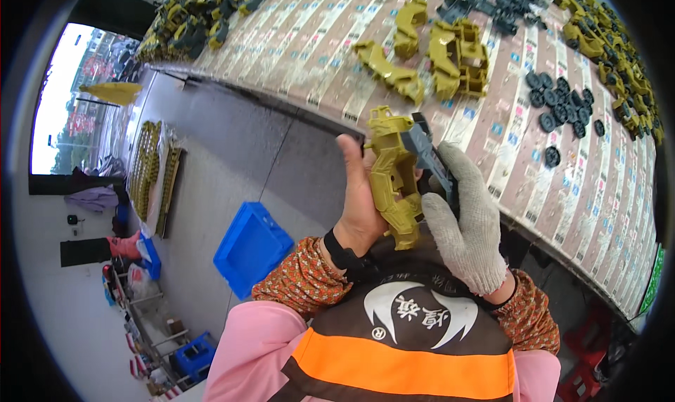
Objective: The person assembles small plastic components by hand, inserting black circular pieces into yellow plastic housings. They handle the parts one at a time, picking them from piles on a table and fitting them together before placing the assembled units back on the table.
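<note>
My bare left hand (357, 208) is wrapped round an olive-yellow plastic toy vehicle body (392, 180), held upright in front of my apron, thumb pointing up. In a light knitted glove, my right hand (470, 226) grips a dark grey plastic part (424, 151) pressed along the body's right side. The glove hides some of the grey part, so I cannot tell whether the two pieces are joined. Beyond my hands, several similar yellow bodies (444, 61) lie on the table. Small black wheels (562, 103) are grouped to their right.
The table (295, 47) has a patterned, plastic-covered top. Grey parts (492, 4) are heaped at its far side. Yellow-and-dark assemblies (204, 15) pile up at far left, others (612, 57) at right. A blue crate (253, 244) sits on the floor at left; red stools (583, 360) stand lower right.
</note>
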A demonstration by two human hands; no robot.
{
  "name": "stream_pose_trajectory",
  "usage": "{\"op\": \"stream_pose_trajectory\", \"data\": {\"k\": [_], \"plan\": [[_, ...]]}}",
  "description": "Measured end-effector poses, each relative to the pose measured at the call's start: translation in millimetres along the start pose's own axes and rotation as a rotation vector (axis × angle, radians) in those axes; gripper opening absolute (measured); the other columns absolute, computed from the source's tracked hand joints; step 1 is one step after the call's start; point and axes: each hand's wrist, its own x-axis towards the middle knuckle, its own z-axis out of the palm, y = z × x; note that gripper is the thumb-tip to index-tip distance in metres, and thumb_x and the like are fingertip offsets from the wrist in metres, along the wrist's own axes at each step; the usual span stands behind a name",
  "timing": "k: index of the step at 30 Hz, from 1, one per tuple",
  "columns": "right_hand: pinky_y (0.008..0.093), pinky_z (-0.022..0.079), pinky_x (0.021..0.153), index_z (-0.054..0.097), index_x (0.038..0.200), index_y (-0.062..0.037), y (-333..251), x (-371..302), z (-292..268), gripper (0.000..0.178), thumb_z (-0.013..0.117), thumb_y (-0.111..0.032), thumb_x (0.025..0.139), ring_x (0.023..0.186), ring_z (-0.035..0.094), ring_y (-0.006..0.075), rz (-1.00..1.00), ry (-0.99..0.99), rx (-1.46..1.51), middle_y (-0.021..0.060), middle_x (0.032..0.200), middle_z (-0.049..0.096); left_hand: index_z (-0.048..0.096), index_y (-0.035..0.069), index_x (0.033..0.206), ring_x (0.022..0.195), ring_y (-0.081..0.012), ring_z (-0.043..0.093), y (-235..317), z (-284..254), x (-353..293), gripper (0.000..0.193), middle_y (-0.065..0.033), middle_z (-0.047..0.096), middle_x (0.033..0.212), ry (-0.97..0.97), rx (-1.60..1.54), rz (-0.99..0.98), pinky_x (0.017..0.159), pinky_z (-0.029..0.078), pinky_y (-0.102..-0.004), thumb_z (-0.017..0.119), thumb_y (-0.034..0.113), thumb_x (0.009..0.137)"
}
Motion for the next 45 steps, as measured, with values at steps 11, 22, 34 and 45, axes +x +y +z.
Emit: {"op": "stream_pose_trajectory", "data": {"k": [11,22,34,45], "plan": [[0.0467,0.051,0.076,0.052,0.147,-0.0002,-16,-20,22,0.070,0.080,-0.027,0.089,0.087,0.063,0.0373,-0.114,-0.320,-0.270,0.0168,0.098,0.063,0.030,0.019,0.165,0.138,-0.0234,0.055,6,-36,-78,0.077,-0.0078,0.054,0.149,0.061,0.137,0.117,0.118,0.046,-0.0405,0.072,0.027,0.101],[0.0470,0.051,0.071,0.055,0.144,0.0004,-22,-27,30,0.071,0.082,-0.034,0.088,0.084,0.064,0.0358,-0.083,-0.358,-0.328,0.0167,0.094,0.063,0.027,0.025,0.168,0.141,-0.0321,0.054,0,-51,-82,0.075,-0.0098,0.038,0.170,0.145,0.147,0.234,0.120,0.043,-0.0523,0.064,0.041,0.106],[0.0478,0.052,0.079,0.055,0.146,0.0009,-29,-20,30,0.075,0.084,-0.026,0.082,0.091,0.064,0.0381,-0.020,-0.508,-0.433,0.0176,0.100,0.064,0.026,0.029,0.168,0.144,-0.0324,0.052,-5,-56,-79,0.063,-0.0119,0.037,0.171,0.153,0.231,0.216,0.120,0.044,-0.0519,0.053,0.041,0.112],[0.0458,0.050,0.069,0.058,0.141,-0.0017,-22,-22,33,0.069,0.083,-0.035,0.086,0.082,0.063,0.0328,-0.065,-0.432,-0.430,0.0132,0.090,0.061,0.025,0.023,0.169,0.145,-0.0279,0.050,-9,-60,-76,0.061,-0.0147,0.042,0.166,0.143,0.285,0.205,0.123,0.039,-0.0507,0.047,0.038,0.114]]}}
